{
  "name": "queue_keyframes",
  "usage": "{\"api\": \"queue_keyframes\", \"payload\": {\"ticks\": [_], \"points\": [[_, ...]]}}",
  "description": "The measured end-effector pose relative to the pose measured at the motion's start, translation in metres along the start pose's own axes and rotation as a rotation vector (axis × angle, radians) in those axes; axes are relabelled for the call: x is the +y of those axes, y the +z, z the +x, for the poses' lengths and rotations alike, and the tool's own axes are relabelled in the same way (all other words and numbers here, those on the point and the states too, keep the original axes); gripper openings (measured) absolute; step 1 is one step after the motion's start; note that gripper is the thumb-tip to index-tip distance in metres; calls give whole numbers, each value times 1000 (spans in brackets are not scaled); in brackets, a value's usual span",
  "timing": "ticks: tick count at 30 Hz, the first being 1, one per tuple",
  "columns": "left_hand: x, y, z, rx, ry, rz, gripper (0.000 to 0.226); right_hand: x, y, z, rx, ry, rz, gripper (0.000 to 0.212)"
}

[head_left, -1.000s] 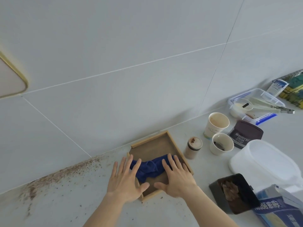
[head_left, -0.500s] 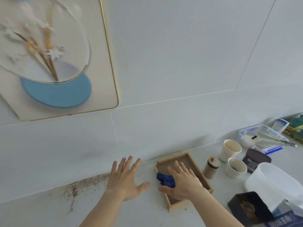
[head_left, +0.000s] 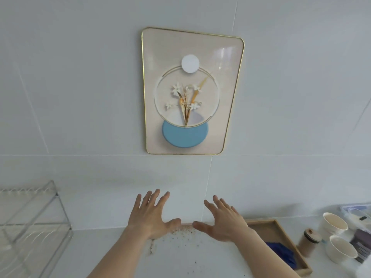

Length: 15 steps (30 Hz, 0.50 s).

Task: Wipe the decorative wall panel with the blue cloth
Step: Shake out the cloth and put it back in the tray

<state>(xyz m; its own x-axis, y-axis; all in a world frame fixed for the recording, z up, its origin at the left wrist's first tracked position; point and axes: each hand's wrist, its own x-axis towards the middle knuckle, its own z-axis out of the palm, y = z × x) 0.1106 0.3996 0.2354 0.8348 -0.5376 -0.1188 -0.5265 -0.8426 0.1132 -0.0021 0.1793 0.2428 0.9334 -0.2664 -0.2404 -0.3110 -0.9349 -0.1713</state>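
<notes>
Decorative wall panel: mounted on the grey tiled wall, upper centre of frame. Cream face, thin gold rim, rounded corners. The design carries a white disc at top, a fine ring enclosing white flowers on gold stems, and a solid blue disc at the bottom. A faint glare sits at its upper right; no marks can be made out on the face at this sharpness.

Blue cloth: bunched in the wooden tray at lower right, partly hidden by the right forearm.

Left hand and right hand: both at lower centre, below the panel, palms away from the camera, fingers spread wide, holding nothing. Neither touches cloth or panel.

Surface: brown crumbs scattered between the thumbs. Two paper cups and a small jar stand right of the tray. A clear rack occupies the lower left.
</notes>
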Motion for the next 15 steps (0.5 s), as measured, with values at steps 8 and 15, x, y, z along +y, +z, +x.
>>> {"api": "queue_keyframes", "payload": {"ticks": [8,15], "points": [[-14,-21,-25,11,-35,20,98,-29,-24,-15,50,-60,16,115],[1,-40,-34,-34,-47,16,98,-12,-42,-31,32,-58,3,98]]}}
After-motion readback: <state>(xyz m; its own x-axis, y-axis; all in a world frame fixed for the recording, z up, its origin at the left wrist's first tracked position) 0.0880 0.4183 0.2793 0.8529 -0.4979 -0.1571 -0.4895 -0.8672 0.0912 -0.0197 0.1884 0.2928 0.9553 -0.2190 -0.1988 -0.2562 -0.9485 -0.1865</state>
